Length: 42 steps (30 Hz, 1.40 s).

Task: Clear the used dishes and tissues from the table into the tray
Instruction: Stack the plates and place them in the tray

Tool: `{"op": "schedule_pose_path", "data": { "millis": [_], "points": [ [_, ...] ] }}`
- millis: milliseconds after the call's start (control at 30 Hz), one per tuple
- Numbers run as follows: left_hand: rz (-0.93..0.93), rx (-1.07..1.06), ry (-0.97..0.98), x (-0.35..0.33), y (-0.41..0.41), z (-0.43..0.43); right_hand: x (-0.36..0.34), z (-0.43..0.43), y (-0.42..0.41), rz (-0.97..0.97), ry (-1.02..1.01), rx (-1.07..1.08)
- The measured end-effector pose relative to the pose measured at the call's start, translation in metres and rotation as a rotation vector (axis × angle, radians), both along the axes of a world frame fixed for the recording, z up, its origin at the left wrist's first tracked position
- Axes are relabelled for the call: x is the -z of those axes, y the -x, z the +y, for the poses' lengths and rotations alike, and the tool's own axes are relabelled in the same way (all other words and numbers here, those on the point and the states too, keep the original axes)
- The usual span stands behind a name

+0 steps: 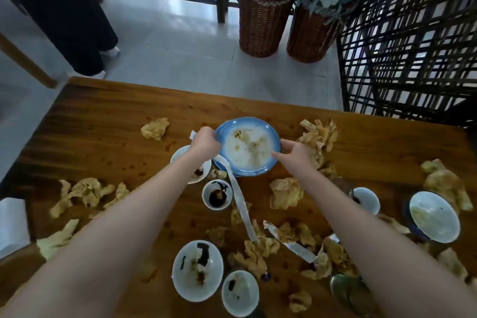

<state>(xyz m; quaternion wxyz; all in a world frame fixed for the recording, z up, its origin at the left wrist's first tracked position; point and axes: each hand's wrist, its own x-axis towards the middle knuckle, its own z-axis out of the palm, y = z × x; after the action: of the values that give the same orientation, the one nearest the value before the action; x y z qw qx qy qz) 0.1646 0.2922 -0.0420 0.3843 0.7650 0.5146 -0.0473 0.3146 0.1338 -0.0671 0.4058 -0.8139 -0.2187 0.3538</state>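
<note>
A blue-rimmed dirty plate (249, 146) sits tilted on top of other blue plates at the middle of the wooden table (103, 121). My left hand (205, 142) grips its left rim together with a long white paper strip (241, 204) that hangs toward me. My right hand (296, 151) holds the right rim, fingers on the edge. Stained crumpled tissues (317, 137) lie scattered across the table. Used white bowls stand near me (197, 270), (240, 293), a small sauce cup (216, 197) between my arms. No tray is clearly in view.
A bowl (435, 217) and a small cup (366, 200) stand at the right. Two wicker baskets (260, 20) and a dark lattice screen (413, 46) stand beyond the table. A person in dark trousers (74, 20) stands at the far left. A spoon (348, 292) lies near my right arm.
</note>
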Motion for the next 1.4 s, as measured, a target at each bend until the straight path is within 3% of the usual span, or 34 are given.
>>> {"op": "schedule_pose_path", "data": {
  "millis": [233,567,733,1000,1400],
  "points": [
    [0.043,-0.037,-0.111,0.005,0.001,0.016,0.008,0.011,0.003,0.031,0.04,0.003],
    [0.153,0.105,-0.035,0.009,-0.013,0.028,0.014,0.021,0.007,0.236,0.057,0.122],
    [0.051,0.153,-0.009,0.016,-0.011,0.031,0.011,0.021,0.007,0.201,-0.014,0.179],
    [-0.282,0.142,-0.029,-0.018,-0.045,0.023,-0.023,0.001,-0.016,0.196,-0.097,0.342],
    [-0.401,0.169,0.07,-0.053,-0.079,-0.063,-0.072,-0.098,-0.035,0.176,-0.193,0.475]
  ]
}}
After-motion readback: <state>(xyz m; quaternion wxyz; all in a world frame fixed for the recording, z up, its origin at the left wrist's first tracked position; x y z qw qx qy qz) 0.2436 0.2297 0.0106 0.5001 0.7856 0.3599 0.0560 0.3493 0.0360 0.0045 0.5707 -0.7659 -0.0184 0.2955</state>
